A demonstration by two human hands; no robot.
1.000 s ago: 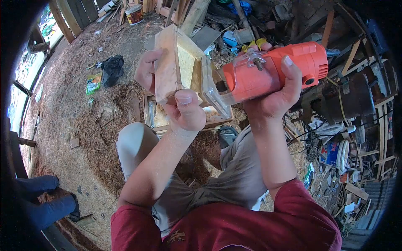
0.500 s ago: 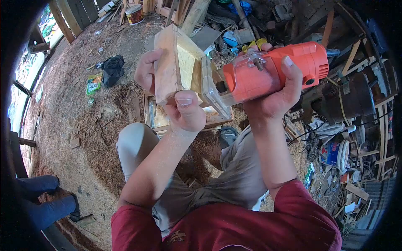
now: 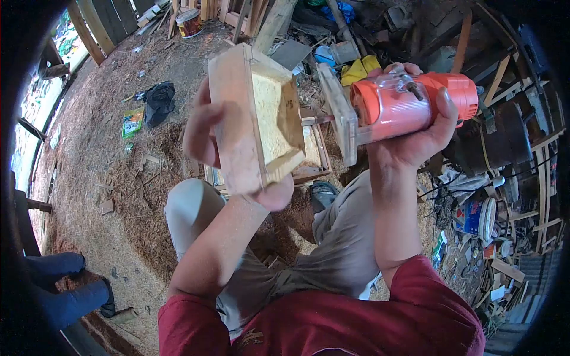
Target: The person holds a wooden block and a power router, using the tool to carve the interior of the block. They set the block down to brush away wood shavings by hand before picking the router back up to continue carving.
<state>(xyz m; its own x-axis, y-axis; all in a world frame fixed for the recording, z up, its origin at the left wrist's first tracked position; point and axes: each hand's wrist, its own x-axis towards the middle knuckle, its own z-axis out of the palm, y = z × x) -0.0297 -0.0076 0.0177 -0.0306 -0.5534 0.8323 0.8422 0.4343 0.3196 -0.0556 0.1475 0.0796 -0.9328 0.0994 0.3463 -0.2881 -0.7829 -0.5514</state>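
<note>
My left hand (image 3: pixel 200 133) holds a small open wooden box (image 3: pixel 233 118) from behind and below, its fingers showing at the left side. The box is tilted, and its pale inside faces right. In my right hand (image 3: pixel 424 136) is an orange-red trim router (image 3: pixel 392 107), lying on its side with the fingers wrapped round its body. The router's clear, dusty base plate (image 3: pixel 339 113) faces the box across a gap. A thin bit (image 3: pixel 323 119) seems to stick out from the plate toward the box.
A shallow wooden frame (image 3: pixel 314 174) lies on the sawdust-covered ground between my feet. At the left are a black plastic bag (image 3: pixel 160 102), a green packet (image 3: pixel 132 122) and another person's blue-trousered leg (image 3: pixel 68 293). Scrap wood (image 3: pixel 507 271) and clutter fill the right side.
The router has moved right, away from the box, opening a gap between them. My left hand has turned the box and shifted its grip, so more of the inside shows.
</note>
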